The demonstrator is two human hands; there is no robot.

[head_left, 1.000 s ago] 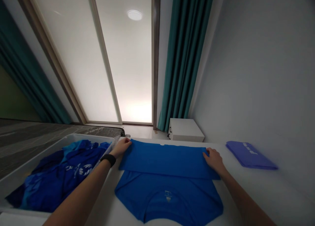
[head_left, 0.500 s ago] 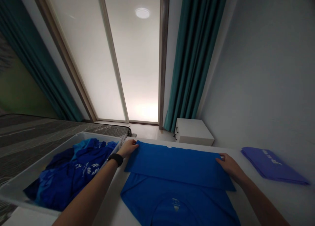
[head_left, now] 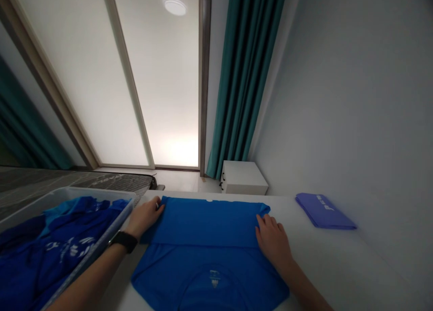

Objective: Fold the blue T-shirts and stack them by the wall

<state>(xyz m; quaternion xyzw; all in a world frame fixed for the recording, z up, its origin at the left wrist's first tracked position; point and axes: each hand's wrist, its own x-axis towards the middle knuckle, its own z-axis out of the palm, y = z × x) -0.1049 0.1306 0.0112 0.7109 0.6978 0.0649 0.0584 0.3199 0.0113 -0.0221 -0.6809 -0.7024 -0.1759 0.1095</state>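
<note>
A blue T-shirt (head_left: 209,261) lies spread on the white table, its collar toward me and its far part folded over in a wide band. At the band's far left corner, my left hand (head_left: 145,216) is closed on the fabric edge; a dark watch is on that wrist. My right hand (head_left: 274,241) is at the band's right edge, its fingers bent on the cloth. The far right corner beside it is turned inward and slightly bunched. What lies under the right fingers is partly hidden.
To the left stands a translucent white bin (head_left: 69,191) with crumpled blue clothes (head_left: 64,248). A folded purple garment (head_left: 324,211) lies on the table (head_left: 324,266) at the right. Beyond the table are a white cabinet (head_left: 243,178), a teal curtain (head_left: 245,85) and frosted sliding doors (head_left: 162,76).
My right hand has moved inward, bringing the band's right side in toward the shirt's middle. My left hand stays at the left corner. The whole view has shifted to the right.
</note>
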